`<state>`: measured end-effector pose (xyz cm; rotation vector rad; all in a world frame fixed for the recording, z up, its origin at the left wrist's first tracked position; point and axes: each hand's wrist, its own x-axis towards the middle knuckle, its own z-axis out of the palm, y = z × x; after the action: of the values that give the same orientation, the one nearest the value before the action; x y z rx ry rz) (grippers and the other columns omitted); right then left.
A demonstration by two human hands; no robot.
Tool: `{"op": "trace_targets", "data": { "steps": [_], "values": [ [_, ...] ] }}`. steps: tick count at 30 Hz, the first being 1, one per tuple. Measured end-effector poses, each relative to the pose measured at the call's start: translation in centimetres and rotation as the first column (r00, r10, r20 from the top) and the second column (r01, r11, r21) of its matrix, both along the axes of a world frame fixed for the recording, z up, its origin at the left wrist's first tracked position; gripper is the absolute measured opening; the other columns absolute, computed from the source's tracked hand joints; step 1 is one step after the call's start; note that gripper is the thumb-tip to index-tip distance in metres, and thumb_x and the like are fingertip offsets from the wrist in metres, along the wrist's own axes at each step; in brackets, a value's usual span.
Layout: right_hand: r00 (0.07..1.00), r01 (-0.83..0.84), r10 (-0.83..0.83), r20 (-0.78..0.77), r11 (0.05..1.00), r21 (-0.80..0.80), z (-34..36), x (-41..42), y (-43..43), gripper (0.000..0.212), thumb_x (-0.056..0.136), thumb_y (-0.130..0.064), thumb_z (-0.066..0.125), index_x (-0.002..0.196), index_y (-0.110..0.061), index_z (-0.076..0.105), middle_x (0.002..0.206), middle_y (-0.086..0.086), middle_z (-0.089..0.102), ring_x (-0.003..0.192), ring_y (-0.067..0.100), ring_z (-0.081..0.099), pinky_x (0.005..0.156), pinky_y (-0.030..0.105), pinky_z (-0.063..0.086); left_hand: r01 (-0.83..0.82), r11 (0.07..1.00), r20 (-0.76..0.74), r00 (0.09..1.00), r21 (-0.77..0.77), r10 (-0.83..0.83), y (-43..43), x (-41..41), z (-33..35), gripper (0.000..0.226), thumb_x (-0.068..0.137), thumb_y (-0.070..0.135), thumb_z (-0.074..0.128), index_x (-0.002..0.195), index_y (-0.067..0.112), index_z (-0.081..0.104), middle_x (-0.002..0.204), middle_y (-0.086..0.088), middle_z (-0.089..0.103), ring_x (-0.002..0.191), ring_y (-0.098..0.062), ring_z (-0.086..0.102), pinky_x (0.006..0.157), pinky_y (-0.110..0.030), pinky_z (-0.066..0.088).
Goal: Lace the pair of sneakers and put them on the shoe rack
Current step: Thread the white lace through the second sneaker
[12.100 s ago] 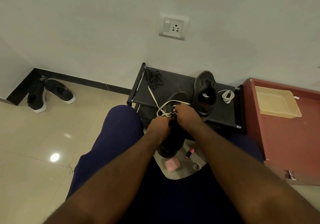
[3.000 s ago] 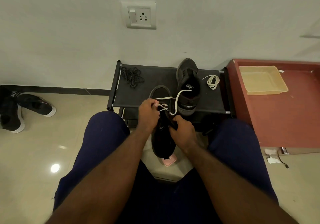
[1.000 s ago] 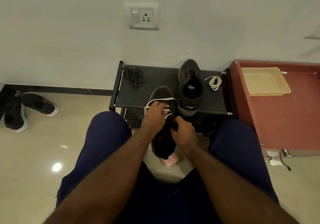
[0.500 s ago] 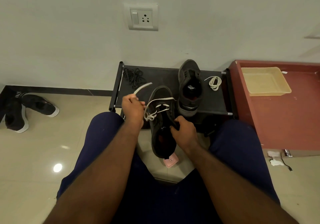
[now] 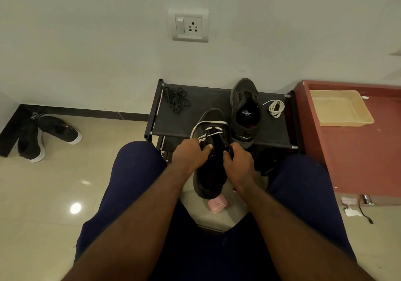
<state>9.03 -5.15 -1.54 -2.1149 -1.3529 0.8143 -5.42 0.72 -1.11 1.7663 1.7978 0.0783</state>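
Head cam, the only view. Step in hand: lacing the first sneaker [image 5: 209, 178], and I judge I'm early in it. It sits between my hands, heel toward my lap, toe pointing away over the front edge of the shoe rack [image 5: 180, 126]. I can't tell if the toe rests on the rack or hangs above it. The white lace [image 5: 209, 128] crosses the eyelets just beyond my fingertips. A few crossings are in, with a slack loop round the toe end. Left hand [image 5: 191, 158]: fingers curled, pinching the lace at the left eyelet row. Right hand [image 5: 238, 164]: fingers curled round the right edge of the upper, thumb on the eyelet side, steadying. Whether it also has a lace end is hidden. The second sneaker [image 5: 246, 111] lies on the rack just beyond my right hand, open and unlaced. The coiled lace [image 5: 276, 108] is further right of it, apart. A black lace bundle [image 5: 176, 98] is well beyond my left hand. Next, as I read it: take up the slack loop evenly, then feed the tip through the next eyelet toward me. That needs the right hand firm so the shoe doesn't twist, and the lace kept flat. Most of the task is left: finish this shoe, lace the second, set both on the rack.
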Motion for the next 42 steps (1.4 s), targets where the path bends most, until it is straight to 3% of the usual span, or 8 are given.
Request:
{"op": "trace_targets", "data": {
  "steps": [4, 11, 16, 20, 24, 28, 39, 42],
  "values": [
    [1.000, 0.018, -0.017, -0.023, 1.000, 0.013, -0.3, 0.1, 0.0, 0.007, 0.098, -0.022, 0.057, 0.096, -0.016, 0.058, 0.087, 0.002, 0.065, 0.080, 0.018, 0.063, 0.066, 0.029, 0.048, 0.114, 0.992, 0.115, 0.988, -0.051, -0.108, -0.9, 0.4, 0.4, 0.053, 0.092, 0.057, 0.057, 0.114, 0.009, 0.062, 0.105, -0.007, 0.066, 0.098, -0.024, 0.064, 0.086, -0.034, 0.053],
    [0.999, 0.029, -0.029, -0.037, 1.000, -0.006, -0.1, -0.1, 0.2, 0.009, 0.096, -0.027, 0.061, 0.098, -0.018, 0.063, 0.084, -0.004, 0.063, 0.082, 0.016, 0.062, 0.064, 0.026, 0.041, 0.113, 0.994, -0.064, 0.992, 0.011, -0.112, -1.3, 1.2, 0.5, 0.026, 0.098, 0.025, 0.052, 0.111, 0.006, 0.065, 0.107, -0.015, 0.066, 0.097, -0.031, 0.065, 0.085, -0.040, 0.056],
    [0.985, -0.106, 0.109, 0.132, 0.994, -0.032, 0.8, 0.1, 2.0, 0.039, 0.089, -0.059, 0.057, 0.078, -0.022, 0.064, 0.075, -0.006, 0.065, 0.074, 0.014, 0.062, 0.068, 0.033, 0.051, 0.204, 0.974, -0.172, 0.967, 0.094, -0.186, -1.8, 1.6, 0.5, 0.025, 0.102, 0.016, 0.041, 0.122, 0.009, 0.053, 0.113, -0.013, 0.063, 0.102, -0.032, 0.063, 0.085, -0.041, 0.052],
    [0.950, -0.228, 0.205, 0.234, 0.971, 0.072, 2.0, 0.2, 5.1, 0.022, 0.096, -0.034, 0.057, 0.095, -0.016, 0.070, 0.097, 0.004, 0.069, 0.092, 0.024, 0.064, 0.082, 0.037, 0.051, 0.223, 0.968, -0.221, 0.956, 0.116, -0.194, -1.8, 1.7, 0.7, 0.030, 0.101, 0.010, 0.040, 0.131, 0.012, 0.046, 0.114, -0.012, 0.063, 0.103, -0.032, 0.063, 0.082, -0.042, 0.052],
    [0.844, -0.423, 0.442, 0.304, 0.897, -0.132, 2.5, -0.9, 7.9, 0.033, 0.095, -0.020, 0.050, 0.124, -0.021, 0.065, 0.125, 0.007, 0.066, 0.113, 0.030, 0.062, 0.096, 0.043, 0.051, 0.236, 0.964, -0.213, 0.955, 0.119, -0.207, -1.7, 1.4, 0.9, 0.032, 0.102, 0.010, 0.038, 0.133, 0.012, 0.045, 0.116, -0.012, 0.063, 0.102, -0.031, 0.063, 0.082, -0.041, 0.052],
    [0.729, -0.508, 0.584, 0.358, 0.811, -0.290, 2.8, -1.6, 9.3, 0.027, 0.094, -0.020, 0.051, 0.118, -0.020, 0.064, 0.123, 0.007, 0.065, 0.112, 0.030, 0.060, 0.095, 0.043, 0.051, 0.232, 0.965, -0.145, 0.966, 0.125, -0.214, -1.8, 1.1, 0.9, 0.035, 0.101, 0.013, 0.041, 0.136, 0.013, 0.044, 0.117, -0.013, 0.061, 0.102, -0.031, 0.062, 0.080, -0.042, 0.051],
    [0.726, -0.495, 0.539, 0.428, 0.841, -0.220, 2.3, -1.4, 9.1, 0.019, 0.094, -0.020, 0.049, 0.102, -0.020, 0.066, 0.110, 0.007, 0.066, 0.102, 0.030, 0.061, 0.080, 0.037, 0.047, 0.201, 0.977, -0.093, 0.976, 0.068, -0.195, -1.8, 1.3, 0.7, 0.032, 0.100, 0.011, 0.044, 0.132, 0.011, 0.047, 0.117, -0.013, 0.061, 0.103, -0.031, 0.063, 0.084, -0.041, 0.053],
    [0.835, -0.367, 0.365, 0.411, 0.927, -0.076, 2.2, -1.2, 8.9, 0.019, 0.099, -0.020, 0.045, 0.106, -0.016, 0.062, 0.105, 0.011, 0.068, 0.097, 0.034, 0.063, 0.076, 0.037, 0.046, 0.190, 0.980, -0.085, 0.979, 0.061, -0.184, -1.8, 1.3, 0.7, 0.030, 0.100, 0.012, 0.043, 0.130, 0.012, 0.048, 0.116, -0.013, 0.062, 0.103, -0.032, 0.063, 0.085, -0.043, 0.054]
  ]
}}
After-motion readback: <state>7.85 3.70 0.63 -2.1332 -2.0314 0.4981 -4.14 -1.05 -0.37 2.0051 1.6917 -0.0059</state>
